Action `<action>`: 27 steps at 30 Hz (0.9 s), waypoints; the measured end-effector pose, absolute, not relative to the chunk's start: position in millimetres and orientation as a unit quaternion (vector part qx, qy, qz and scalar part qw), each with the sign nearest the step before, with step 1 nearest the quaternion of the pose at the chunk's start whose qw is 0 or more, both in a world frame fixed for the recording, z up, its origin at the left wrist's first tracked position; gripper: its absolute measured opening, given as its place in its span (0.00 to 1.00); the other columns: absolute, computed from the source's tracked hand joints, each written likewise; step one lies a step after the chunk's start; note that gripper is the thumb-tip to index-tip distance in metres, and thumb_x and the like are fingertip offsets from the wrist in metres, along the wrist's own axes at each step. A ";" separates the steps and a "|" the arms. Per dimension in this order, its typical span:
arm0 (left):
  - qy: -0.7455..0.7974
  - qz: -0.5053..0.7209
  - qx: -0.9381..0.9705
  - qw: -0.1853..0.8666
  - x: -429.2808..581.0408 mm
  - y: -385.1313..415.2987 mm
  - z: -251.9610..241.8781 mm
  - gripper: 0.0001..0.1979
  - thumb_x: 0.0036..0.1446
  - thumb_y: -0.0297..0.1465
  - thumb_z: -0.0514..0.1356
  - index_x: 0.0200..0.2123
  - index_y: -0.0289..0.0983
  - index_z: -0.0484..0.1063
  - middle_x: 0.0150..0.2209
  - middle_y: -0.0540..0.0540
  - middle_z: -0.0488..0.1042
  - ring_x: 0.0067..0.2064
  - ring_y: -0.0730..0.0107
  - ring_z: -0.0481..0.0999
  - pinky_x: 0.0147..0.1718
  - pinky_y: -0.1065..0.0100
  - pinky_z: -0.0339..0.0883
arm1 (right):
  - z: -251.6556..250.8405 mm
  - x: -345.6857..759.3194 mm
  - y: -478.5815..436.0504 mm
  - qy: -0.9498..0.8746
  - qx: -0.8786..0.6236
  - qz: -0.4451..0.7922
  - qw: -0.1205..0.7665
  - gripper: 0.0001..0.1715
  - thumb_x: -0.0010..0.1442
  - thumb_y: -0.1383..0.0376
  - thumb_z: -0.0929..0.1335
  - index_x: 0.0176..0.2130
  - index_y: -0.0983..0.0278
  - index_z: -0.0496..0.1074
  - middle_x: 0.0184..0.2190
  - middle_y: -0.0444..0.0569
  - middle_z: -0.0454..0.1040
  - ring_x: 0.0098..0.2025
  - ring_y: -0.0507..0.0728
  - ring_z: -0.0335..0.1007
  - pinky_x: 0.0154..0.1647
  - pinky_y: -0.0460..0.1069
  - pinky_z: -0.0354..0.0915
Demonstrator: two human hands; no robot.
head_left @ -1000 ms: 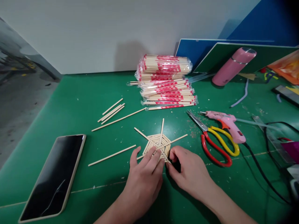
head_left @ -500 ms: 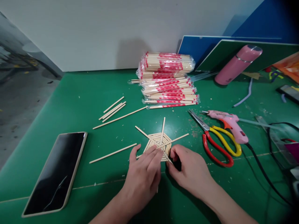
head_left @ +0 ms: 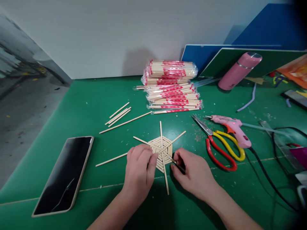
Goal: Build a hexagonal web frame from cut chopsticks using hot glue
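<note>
A flat web-shaped piece made of chopsticks (head_left: 168, 147) lies on the green table, with spokes crossing at its middle and short sticks set in rings between them. At its left side my left hand (head_left: 139, 164) is closed, thumb and fingers together on the web's edge; the exact grip is partly hidden. My right hand (head_left: 192, 167) pinches the end of the lower right spoke between thumb and forefinger. One loose chopstick (head_left: 111, 159) lies to the left, its right end reaching my left hand.
Wrapped chopstick packs (head_left: 171, 86) are piled at the back. Several cut sticks (head_left: 118, 116) and a long stick (head_left: 124, 123) lie left of them. A phone (head_left: 64, 175) rests at left. Scissors (head_left: 222, 156), a pink glue gun (head_left: 233, 127) with cord, and a pink flask (head_left: 240, 72) are at right.
The web has turned a little counter-clockwise. My left hand has moved off its middle to its left side, uncovering the lower spoke. My right hand keeps its pinch at the lower right.
</note>
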State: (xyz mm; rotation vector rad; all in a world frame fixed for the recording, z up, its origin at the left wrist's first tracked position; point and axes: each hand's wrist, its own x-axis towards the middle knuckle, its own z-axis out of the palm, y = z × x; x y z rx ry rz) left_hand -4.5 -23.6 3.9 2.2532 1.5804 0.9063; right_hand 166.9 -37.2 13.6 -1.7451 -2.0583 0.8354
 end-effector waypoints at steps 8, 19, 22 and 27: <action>0.538 0.206 0.802 0.158 5.5 -19.5 2.9 0.17 0.57 0.26 0.44 0.50 0.35 0.58 0.48 0.39 0.66 0.50 0.57 0.62 0.45 0.53 0.56 | 7.0 175.0 -54.9 -0.709 -0.601 0.288 0.229 0.10 0.51 0.70 0.63 0.37 0.62 0.61 0.32 0.45 0.65 0.34 0.53 0.61 0.33 0.47 0.57; 0.439 0.150 0.865 0.192 -2.7 -30.6 5.3 0.26 0.48 0.31 0.55 0.53 0.36 0.55 0.53 0.40 0.62 0.56 0.56 0.55 0.52 0.48 0.45 | 8.9 171.5 -69.8 -0.713 -0.589 0.305 0.227 0.14 0.51 0.71 0.63 0.40 0.62 0.61 0.33 0.45 0.67 0.34 0.53 0.62 0.34 0.48 0.58; 0.438 0.137 0.866 0.198 -3.2 -33.4 7.4 0.23 0.48 0.31 0.55 0.50 0.39 0.59 0.55 0.41 0.60 0.58 0.54 0.52 0.53 0.45 0.41 | 12.0 168.7 -64.8 -0.724 -0.583 0.303 0.211 0.11 0.51 0.70 0.63 0.38 0.62 0.62 0.33 0.45 0.67 0.34 0.54 0.61 0.34 0.48 0.57; 0.442 0.133 0.864 0.202 -3.1 -36.5 5.2 0.17 0.49 0.29 0.53 0.45 0.41 0.65 0.56 0.41 0.57 0.59 0.55 0.50 0.53 0.45 0.40 | 12.1 163.8 -59.2 -0.729 -0.593 0.281 0.194 0.07 0.51 0.68 0.64 0.34 0.62 0.62 0.30 0.43 0.66 0.33 0.54 0.61 0.31 0.48 0.56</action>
